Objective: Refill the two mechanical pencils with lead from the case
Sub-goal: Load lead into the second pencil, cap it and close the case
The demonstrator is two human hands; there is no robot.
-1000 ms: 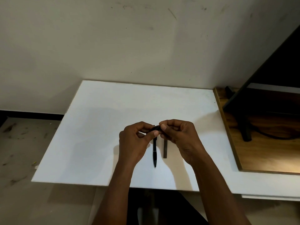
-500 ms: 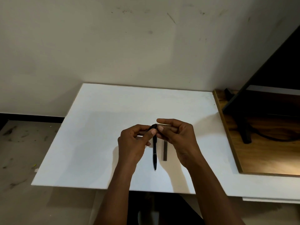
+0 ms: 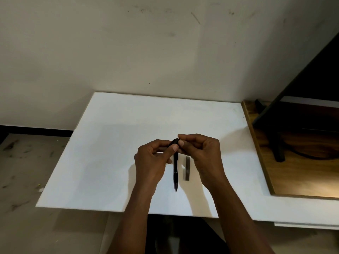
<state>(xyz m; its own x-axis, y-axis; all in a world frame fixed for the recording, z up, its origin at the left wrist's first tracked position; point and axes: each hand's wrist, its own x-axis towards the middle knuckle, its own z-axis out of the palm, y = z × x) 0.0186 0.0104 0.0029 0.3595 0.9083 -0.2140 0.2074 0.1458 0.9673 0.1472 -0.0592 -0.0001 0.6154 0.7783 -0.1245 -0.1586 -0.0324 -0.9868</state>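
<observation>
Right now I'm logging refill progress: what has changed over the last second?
Little. The visible end of the held pencil has tipped from near level to pointing up and away, and the right hand now has its fingertips at that end. The left hand still pinches it. The other pencil and the lead case lie unmoved, side by side on the white board.

White table bears pencil and case (side by side).
</observation>
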